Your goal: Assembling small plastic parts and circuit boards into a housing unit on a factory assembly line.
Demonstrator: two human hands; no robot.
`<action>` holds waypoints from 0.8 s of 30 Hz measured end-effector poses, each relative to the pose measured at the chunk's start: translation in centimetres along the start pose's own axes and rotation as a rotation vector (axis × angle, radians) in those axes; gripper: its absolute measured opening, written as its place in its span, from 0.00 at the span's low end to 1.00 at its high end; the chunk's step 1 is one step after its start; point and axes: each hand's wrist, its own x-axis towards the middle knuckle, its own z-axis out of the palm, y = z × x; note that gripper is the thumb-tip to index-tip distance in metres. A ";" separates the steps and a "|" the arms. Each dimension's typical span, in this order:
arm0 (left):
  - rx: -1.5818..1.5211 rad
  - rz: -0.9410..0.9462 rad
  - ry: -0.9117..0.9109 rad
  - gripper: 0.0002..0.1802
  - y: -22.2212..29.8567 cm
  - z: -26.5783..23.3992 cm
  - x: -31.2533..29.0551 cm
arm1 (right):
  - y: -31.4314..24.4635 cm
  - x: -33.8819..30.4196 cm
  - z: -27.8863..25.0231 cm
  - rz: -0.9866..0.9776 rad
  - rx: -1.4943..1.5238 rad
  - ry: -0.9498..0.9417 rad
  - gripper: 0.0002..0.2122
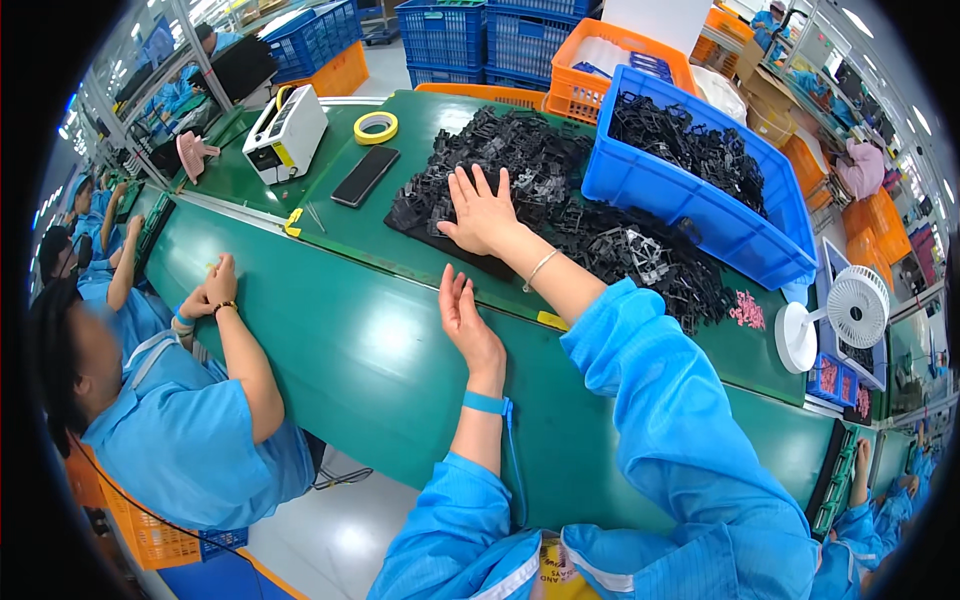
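Observation:
My right hand (486, 214) reaches across with its fingers spread, over the left part of a wide heap of small black plastic parts (540, 150). It appears to hold nothing, though whether the palm touches the parts is hard to tell. Nearer to me, my left hand (472, 330) is raised above the green conveyor belt (380, 330), fingers stretched out and nothing in them. A blue wrist strap (484, 402) with a cord circles that wrist. Behind the heap, at the right, a tilted blue bin (650, 180) holds more black parts.
Left of the heap are a phone (366, 176), yellow tape (375, 127) and a white tape dispenser (286, 135). Pink pieces (747, 310) and a white fan (845, 312) stand right. A co-worker (200, 400) sits at the left. Orange crate (620, 60) behind.

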 end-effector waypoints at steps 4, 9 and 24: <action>-0.005 0.012 -0.016 0.22 -0.2 -0.5 0.0 | 0.0 -2.3 0.4 -0.049 0.053 0.170 0.35; 0.021 0.005 0.002 0.22 -0.3 -0.1 0.0 | 4.1 -8.3 -1.0 0.015 0.221 0.368 0.29; 0.198 0.050 -0.120 0.15 0.6 0.5 -2.0 | 16.9 -38.1 0.9 0.623 0.723 0.576 0.08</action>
